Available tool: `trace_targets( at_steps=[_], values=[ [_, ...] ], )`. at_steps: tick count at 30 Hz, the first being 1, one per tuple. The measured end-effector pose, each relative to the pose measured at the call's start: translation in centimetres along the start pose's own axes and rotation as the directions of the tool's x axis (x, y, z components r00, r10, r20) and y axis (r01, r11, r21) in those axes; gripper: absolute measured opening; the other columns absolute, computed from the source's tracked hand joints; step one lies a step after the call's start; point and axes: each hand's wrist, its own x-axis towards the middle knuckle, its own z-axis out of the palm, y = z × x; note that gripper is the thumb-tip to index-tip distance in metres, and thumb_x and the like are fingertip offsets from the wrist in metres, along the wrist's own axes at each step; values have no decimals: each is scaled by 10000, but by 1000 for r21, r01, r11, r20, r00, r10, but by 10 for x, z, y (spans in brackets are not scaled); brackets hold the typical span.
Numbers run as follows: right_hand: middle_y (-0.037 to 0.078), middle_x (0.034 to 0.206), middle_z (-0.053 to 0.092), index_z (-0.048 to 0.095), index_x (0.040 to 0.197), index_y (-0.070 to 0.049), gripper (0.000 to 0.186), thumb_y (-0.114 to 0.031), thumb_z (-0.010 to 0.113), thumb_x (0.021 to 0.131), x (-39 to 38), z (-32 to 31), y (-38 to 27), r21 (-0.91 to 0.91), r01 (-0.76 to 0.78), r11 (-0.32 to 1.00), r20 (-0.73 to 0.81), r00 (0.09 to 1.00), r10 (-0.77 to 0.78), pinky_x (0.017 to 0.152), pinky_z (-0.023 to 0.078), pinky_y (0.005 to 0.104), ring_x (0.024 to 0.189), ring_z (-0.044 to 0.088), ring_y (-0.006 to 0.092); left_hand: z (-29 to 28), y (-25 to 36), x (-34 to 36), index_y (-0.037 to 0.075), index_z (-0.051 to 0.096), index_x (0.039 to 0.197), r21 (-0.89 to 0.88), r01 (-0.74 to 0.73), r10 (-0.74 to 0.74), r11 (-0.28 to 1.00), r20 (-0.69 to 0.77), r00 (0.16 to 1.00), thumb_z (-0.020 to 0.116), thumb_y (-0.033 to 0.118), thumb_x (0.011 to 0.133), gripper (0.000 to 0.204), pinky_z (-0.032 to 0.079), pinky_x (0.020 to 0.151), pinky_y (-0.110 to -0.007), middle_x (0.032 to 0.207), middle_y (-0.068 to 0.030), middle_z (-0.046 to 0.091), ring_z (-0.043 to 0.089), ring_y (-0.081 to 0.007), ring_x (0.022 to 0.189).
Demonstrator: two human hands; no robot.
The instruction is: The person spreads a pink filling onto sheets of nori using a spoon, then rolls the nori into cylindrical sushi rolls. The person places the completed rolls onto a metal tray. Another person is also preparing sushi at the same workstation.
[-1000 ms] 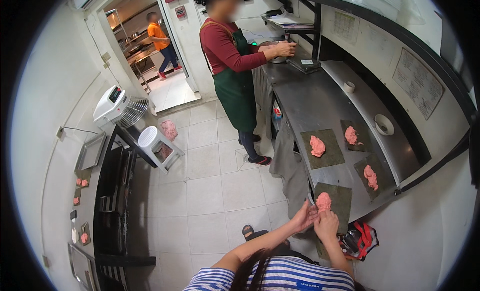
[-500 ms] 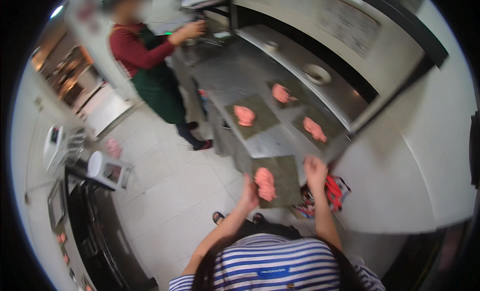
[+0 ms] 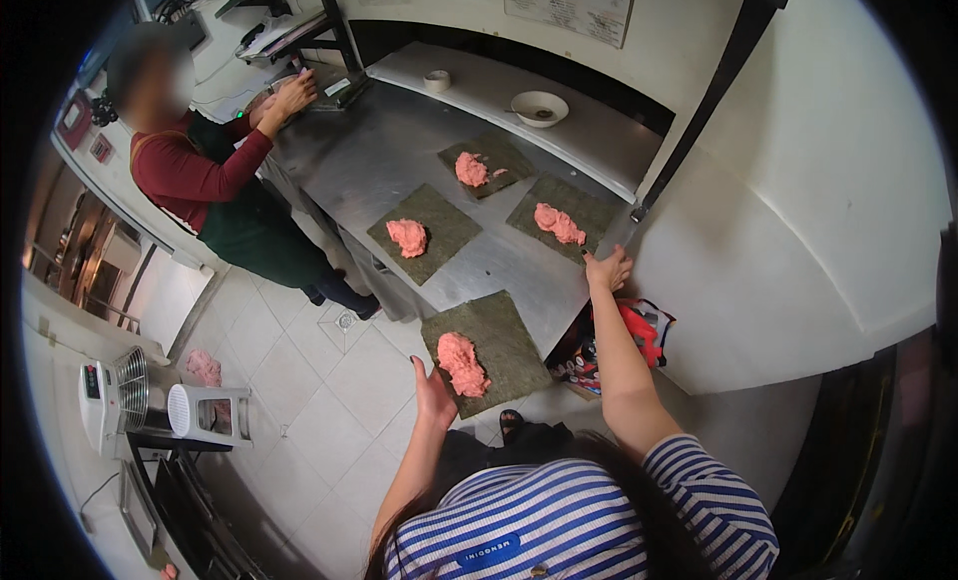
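My left hand holds a dark nori sheet with pink paste on it from its left side, fingers hidden beneath. My right hand reaches to the counter's right end, fingers apart, at the near corner of another nori sheet topped with paste. Two more sheets lie on the steel counter, one at middle and one behind, each bearing a pink lump.
A co-worker in a green apron stands at the counter's left end, hands raised. A ledge holds a bowl and a cup. A white mixer and stool are at left, a red bag below the counter.
The view has swung right. My right hand has left the held sheet and moved forward to the sheet at the counter's right end. My left hand still supports the near sheet.
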Motion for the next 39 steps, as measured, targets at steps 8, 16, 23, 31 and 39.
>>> trace_targets(
  at_steps=[8, 16, 23, 31, 39],
  values=[
    [23, 757, 564, 551, 780, -80, 224, -69, 746, 671, 25, 1, 96, 627, -307, 716, 429, 903, 12, 569, 408, 390, 635, 553, 186, -4, -4, 5, 21, 295, 1455, -23, 5, -4, 1000, 58, 998, 320, 770, 857, 959, 258, 1129, -469, 1479, -131, 378, 366, -314, 1355],
    [113, 1415, 434, 467, 1323, -64, 555, -111, 590, 784, -28, -62, 150, 684, -668, -292, 503, 723, -474, 1132, 252, 502, 1342, 359, 299, -13, -2, 11, 15, 297, 1449, -14, 7, -6, 1000, 80, 997, 362, 762, 850, 960, 264, 1125, -483, 1463, -139, 397, 387, -331, 1337],
    [111, 1498, 355, 428, 1396, -79, 583, -393, 526, 914, -48, -69, 131, 528, -581, -620, 575, 782, -242, 1140, 193, 557, 1398, 281, 321, -5, 4, 2, 18, 289, 1454, 18, 0, -1, 1000, 85, 996, 363, 748, 863, 943, 269, 1122, -481, 1471, -136, 380, 377, -322, 1345],
    [136, 1343, 531, 547, 1273, -80, 439, -307, 483, 903, -34, -12, 160, 507, -676, -535, 626, 715, -310, 1097, 259, 594, 1286, 434, 335, -18, 0, 1, 42, 272, 1468, -9, -11, 11, 1000, 18, 1000, 347, 782, 841, 973, 254, 1123, -490, 1467, -127, 385, 377, -308, 1343],
    [157, 1450, 395, 390, 1390, -44, 592, -299, 532, 876, 20, -46, 124, 530, -832, -165, 778, 554, -297, 1125, 243, 582, 1344, 358, 327, 21, -26, -9, 17, 276, 1455, -177, -192, 187, 965, -48, 981, 349, 742, 873, 932, 317, 1099, -448, 1413, -137, 452, 459, -282, 1282]
  ],
)
